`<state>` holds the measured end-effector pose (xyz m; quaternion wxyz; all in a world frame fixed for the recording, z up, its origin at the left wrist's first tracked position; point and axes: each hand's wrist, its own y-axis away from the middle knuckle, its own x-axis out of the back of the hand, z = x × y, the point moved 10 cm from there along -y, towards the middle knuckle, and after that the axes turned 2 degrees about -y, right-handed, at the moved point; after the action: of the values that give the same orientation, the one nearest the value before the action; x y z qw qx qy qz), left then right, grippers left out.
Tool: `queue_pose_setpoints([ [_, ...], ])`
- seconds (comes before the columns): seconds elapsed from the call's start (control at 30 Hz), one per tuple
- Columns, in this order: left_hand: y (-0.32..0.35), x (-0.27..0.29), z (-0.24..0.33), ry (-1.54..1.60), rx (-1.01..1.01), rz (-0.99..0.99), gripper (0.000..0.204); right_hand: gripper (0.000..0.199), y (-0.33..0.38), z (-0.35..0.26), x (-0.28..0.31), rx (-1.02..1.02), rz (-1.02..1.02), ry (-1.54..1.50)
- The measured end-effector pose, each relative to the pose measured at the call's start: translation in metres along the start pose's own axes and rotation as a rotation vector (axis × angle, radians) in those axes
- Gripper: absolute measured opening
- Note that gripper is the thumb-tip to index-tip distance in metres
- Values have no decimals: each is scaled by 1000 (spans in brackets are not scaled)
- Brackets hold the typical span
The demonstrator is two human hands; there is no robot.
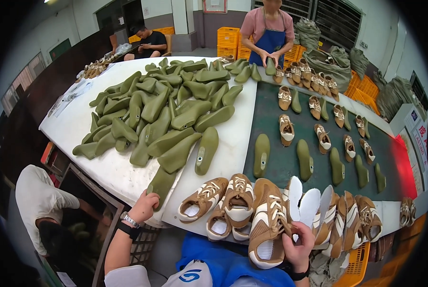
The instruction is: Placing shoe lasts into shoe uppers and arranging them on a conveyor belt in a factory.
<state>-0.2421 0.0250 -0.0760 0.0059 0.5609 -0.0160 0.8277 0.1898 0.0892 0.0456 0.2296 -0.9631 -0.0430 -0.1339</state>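
Observation:
My left hand (145, 208) is closed around the near end of a green shoe last (161, 187) at the edge of the big pile of lasts (151, 105). At the table's front edge, my right hand (298, 243) grips the side of a brown and white sneaker (266, 220) near its heel opening. That sneaker is tilted, with its pale inside showing. Just left of it, several similar sneakers (204, 198) crowd together. White insoles (309, 206) stand up among the shoes beyond my right hand, and a row of sneakers (351, 217) runs on to the right.
A dark green belt (285, 165) carries lasts and sneakers in rows. Across the table a person in a blue apron (270, 38) handles a last. Another person (41, 205) bends over a bin at left; one sits (149, 40) behind. A yellow crate (357, 265) stands below right.

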Motion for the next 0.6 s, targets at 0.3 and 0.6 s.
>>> queue_pose_setpoints([
  [0.3, -33, 11, -39, -48, 5, 353, 18, 33, -1, -6, 2, 72, -11, 20],
  [0.6, -100, 21, -32, -236, 134, 517, 19, 32, 3, -16, 6, 130, -9, 39],
])
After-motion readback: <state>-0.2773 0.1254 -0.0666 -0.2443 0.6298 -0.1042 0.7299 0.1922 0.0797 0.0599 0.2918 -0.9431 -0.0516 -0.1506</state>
